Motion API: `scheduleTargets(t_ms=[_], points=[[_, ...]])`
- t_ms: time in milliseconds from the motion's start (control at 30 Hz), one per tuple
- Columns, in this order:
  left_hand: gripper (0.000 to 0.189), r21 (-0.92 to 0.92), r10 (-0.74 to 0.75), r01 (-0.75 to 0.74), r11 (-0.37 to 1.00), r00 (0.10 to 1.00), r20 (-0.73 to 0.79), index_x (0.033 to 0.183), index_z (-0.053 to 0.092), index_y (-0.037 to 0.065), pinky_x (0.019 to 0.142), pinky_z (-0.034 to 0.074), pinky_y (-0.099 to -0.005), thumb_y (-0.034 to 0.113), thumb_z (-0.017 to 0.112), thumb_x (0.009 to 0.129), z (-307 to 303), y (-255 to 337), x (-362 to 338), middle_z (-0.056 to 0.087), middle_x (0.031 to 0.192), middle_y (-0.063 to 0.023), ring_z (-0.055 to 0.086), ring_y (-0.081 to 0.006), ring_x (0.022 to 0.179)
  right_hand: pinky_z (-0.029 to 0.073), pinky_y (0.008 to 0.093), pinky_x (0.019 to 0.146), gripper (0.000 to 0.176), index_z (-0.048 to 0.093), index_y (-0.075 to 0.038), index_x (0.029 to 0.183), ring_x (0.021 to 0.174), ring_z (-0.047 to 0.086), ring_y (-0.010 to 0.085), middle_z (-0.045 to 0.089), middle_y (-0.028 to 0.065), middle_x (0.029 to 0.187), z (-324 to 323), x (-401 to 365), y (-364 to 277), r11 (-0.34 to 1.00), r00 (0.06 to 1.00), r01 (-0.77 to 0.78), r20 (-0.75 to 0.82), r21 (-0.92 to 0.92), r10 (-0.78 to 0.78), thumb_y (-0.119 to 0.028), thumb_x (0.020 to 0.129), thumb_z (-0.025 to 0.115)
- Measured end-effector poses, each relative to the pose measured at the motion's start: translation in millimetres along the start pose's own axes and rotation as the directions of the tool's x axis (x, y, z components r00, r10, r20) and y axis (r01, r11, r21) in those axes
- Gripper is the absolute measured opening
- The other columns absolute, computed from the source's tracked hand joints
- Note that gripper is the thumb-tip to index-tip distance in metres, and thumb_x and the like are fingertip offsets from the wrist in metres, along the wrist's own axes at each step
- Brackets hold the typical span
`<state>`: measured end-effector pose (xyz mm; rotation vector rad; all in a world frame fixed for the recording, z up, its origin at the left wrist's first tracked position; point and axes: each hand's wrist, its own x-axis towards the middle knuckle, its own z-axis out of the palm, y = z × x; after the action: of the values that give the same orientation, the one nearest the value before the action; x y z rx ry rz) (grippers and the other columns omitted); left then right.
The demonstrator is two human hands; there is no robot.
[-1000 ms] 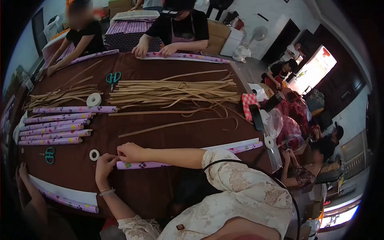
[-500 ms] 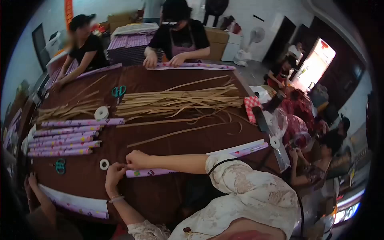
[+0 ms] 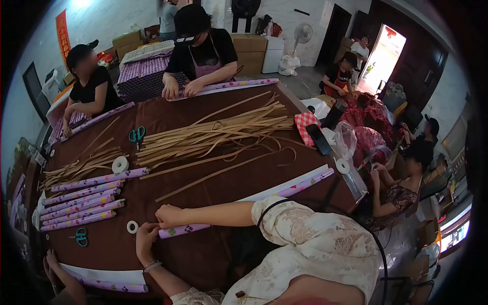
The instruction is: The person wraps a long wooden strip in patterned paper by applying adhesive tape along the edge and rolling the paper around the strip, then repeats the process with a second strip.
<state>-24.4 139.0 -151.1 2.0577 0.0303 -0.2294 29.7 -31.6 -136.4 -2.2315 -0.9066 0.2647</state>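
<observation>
A roll of lilac patterned paper (image 3: 183,230) with a white edge lies slantwise on the brown-covered table, partly hidden beneath my right forearm. At its left end my left hand (image 3: 147,237) has its fingers closed on the paper. Just above that end, my right hand (image 3: 169,216) is closed in a pinch, close to the left fingertips; whatever it holds is hidden. A white ring of tape (image 3: 132,227) lies left of my left hand. Beyond my right hand, a long brown strip (image 3: 213,176) stretches over the cloth.
Many brown strips (image 3: 213,133) lie mid-table. Finished-looking lilac rolls (image 3: 81,211) are stacked left, near teal scissors (image 3: 82,237) and another tape roll (image 3: 120,164). A phone (image 3: 318,139) lies at the right. Co-workers handle paper across the table (image 3: 173,91) and at lower left.
The whole view has shifted and tilted slightly. My two hands stay together at the roll's left end. The co-worker at the far left has drawn their arms in.
</observation>
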Motion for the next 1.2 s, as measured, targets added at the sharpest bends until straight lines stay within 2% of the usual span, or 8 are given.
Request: scheduleTargets(t_ms=[133, 200, 400, 600, 733, 800, 967, 1200], points=[[0.016, -0.016, -0.011, 0.011, 1.0, 1.0, -0.011, 0.086, 0.066, -0.002, 0.045, 0.039, -0.0229, 0.007, 0.06, 0.076, 0.2, 7.5, -3.9, 0.056, 0.068, -0.0036, 0.051, -0.0085, 0.052, 0.05, 0.0383, 0.063, 0.013, 0.061, -0.002, 0.066, 0.069, 0.062, 0.0318, 0.063, 0.0158, 0.07, 2.6, 1.4, 2.9, 1.0, 1.0, 0.019, -0.005, -0.025, -0.019, -0.015, 0.064, 0.063], [0.013, -0.007, -0.046, 0.046, 0.999, 0.999, 0.003, 0.087, 0.065, 0.0, 0.046, 0.036, -0.0202, 0.007, 0.061, 0.077, -0.5, 15.8, -6.6, 0.055, 0.064, 0.0004, 0.046, -0.0055, 0.052, 0.05, 0.0383, 0.063, 0.014, 0.061, -0.002, 0.066, 0.07, 0.062, 0.0317, 0.063, 0.0156, 0.07, 3.8, 2.2, 4.2, 1.0, 1.0, 0.006, 0.011, -0.02, -0.006, -0.015, 0.063, 0.063], [0.013, 0.043, 0.026, -0.025, 0.999, 0.999, -0.022, 0.086, 0.065, -0.002, 0.048, 0.037, -0.0208, 0.005, 0.06, 0.076, 2.0, 17.0, -7.1, 0.054, 0.063, -0.0009, 0.046, -0.0061, 0.052, 0.05, 0.0386, 0.065, 0.014, 0.061, -0.002, 0.067, 0.071, 0.062, 0.0312, 0.063, 0.0151, 0.07, 8.7, 5.2, 7.9, 1.0, 1.0, -0.012, 0.026, -0.013, 0.012, -0.015, 0.063, 0.064], [0.011, -0.005, -0.013, 0.013, 1.0, 1.0, -0.014, 0.085, 0.064, -0.001, 0.047, 0.036, -0.0205, 0.005, 0.06, 0.076, 0.8, 12.9, -6.6, 0.055, 0.064, -0.0002, 0.045, -0.0058, 0.052, 0.05, 0.0378, 0.065, 0.013, 0.062, -0.002, 0.066, 0.071, 0.062, 0.0312, 0.063, 0.0155, 0.07, 6.2, 6.1, 9.8, 0.999, 0.999, -0.02, 0.051, 0.03, 0.018, -0.015, 0.064, 0.063], [0.01, 0.027, -0.009, 0.01, 1.0, 1.0, -0.03, 0.084, 0.064, -0.002, 0.046, 0.035, -0.0207, 0.005, 0.059, 0.077, 0.9, 5.7, -4.1, 0.055, 0.063, 0.0004, 0.046, -0.0056, 0.052, 0.05, 0.0375, 0.065, 0.015, 0.063, -0.002, 0.067, 0.072, 0.062, 0.031, 0.063, 0.0164, 0.07, 1.0, 3.1, 5.2, 0.999, 0.998, -0.029, 0.053, 0.032, 0.027, -0.016, 0.064, 0.062], [0.016, 0.024, -0.015, 0.016, 1.0, 1.0, -0.013, 0.087, 0.065, -0.004, 0.045, 0.038, -0.0227, 0.006, 0.06, 0.076, -0.2, 4.5, -3.1, 0.055, 0.069, -0.0036, 0.05, -0.0082, 0.052, 0.051, 0.0377, 0.065, 0.016, 0.063, -0.002, 0.067, 0.072, 0.063, 0.031, 0.063, 0.0166, 0.07, 2.2, 5.2, 4.1, 0.999, 0.998, -0.039, 0.056, 0.021, 0.038, -0.017, 0.064, 0.062], [0.016, 0.026, -0.021, 0.021, 0.999, 1.0, -0.008, 0.088, 0.065, -0.004, 0.045, 0.038, -0.0226, 0.006, 0.06, 0.075, -0.4, 7.1, -3.3, 0.055, 0.07, -0.0039, 0.049, -0.0083, 0.052, 0.051, 0.0384, 0.064, 0.017, 0.063, -0.002, 0.067, 0.071, 0.063, 0.0311, 0.063, 0.0168, 0.07, 6.7, 4.8, 4.9, 0.997, 0.997, -0.075, 0.028, 0.012, 0.074, -0.019, 0.064, 0.063], [0.017, 0.055, 0.025, -0.025, 0.998, 1.0, -0.001, 0.088, 0.066, -0.003, 0.045, 0.037, -0.0225, 0.005, 0.06, 0.076, -0.5, 11.5, -5.1, 0.054, 0.069, -0.0038, 0.049, -0.0084, 0.051, 0.051, 0.0385, 0.064, 0.014, 0.064, -0.002, 0.068, 0.071, 0.063, 0.0306, 0.063, 0.0157, 0.071, 3.8, 6.4, 6.9, 1.0, 0.997, -0.005, 0.077, -0.021, 0.007, -0.014, 0.061, 0.063]])
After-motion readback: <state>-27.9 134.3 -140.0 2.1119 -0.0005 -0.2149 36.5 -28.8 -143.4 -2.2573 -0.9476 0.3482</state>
